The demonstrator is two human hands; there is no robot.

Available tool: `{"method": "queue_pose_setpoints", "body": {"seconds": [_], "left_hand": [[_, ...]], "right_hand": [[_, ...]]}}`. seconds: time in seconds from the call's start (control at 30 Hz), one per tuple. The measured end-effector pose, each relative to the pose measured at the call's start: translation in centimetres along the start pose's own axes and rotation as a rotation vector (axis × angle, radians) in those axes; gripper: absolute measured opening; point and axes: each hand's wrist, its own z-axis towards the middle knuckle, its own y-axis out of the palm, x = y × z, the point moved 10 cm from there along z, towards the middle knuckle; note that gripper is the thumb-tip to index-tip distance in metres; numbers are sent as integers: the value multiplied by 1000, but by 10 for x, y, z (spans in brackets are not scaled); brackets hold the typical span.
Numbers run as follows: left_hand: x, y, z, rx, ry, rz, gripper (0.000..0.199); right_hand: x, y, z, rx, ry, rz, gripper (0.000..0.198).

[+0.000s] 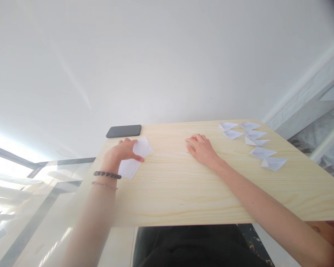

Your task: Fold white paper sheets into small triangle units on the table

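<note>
Over a small pile of white paper sheets (130, 168) at the left of the table is my left hand (124, 151). Its thumb and fingers are spread apart on the paper, covering the middle of the pile. My right hand (202, 149) rests on the bare wood near the table's middle. Its fingers are loosely curled, a gap shows between thumb and forefinger, and I see nothing in it. Several folded white paper pieces (274, 163) lie in two rough rows on the right, apart from my right hand.
A black phone (124, 131) lies at the table's back left corner, just beyond my left hand. The light wooden table (167, 200) meets a white wall (167, 66) at the back. Its front edge is close to my lap.
</note>
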Motion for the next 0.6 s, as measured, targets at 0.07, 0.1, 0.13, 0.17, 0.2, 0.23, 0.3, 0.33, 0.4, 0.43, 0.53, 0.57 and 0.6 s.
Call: {"method": "queue_pose_setpoints", "body": {"seconds": [0.07,0.1,0.13,0.17,0.2,0.23,0.3,0.33,0.4,0.43,0.53,0.57,0.6], "left_hand": [[3,-3,0,33,14,-3,87],[4,-5,-1,50,17,-14,88],[4,-6,-1,57,16,-31,89],[4,-5,-2,51,9,-53,89],[3,-4,-3,35,0,-75,87],[1,-3,-3,15,-9,-94,84],[-2,-3,-4,-6,-20,-127,76],[-3,-5,-3,5,-26,-142,74],[-8,-12,-3,44,-40,-173,73],[-9,-15,-3,59,-42,-196,72],[-8,-20,-6,85,-24,-326,61],[-6,-22,-8,95,-6,-399,57],[-3,-25,-10,112,18,-491,54]], "right_hand": [[0,0,0,3,-1,-2,31],[0,0,0,5,-2,-3,31],[0,-1,0,7,-3,-4,31],[0,-1,-1,9,-5,-4,31],[0,-1,-1,10,-6,-3,32],[0,-1,-1,9,-6,-1,32],[0,-1,-1,6,-6,3,32],[1,-1,-1,3,-6,5,33],[1,-1,-1,-1,-7,7,33],[1,-1,-1,-3,-8,7,33],[1,0,0,-6,-9,8,33],[2,0,0,-6,-9,9,33],[2,0,0,-5,-9,10,33]]}}
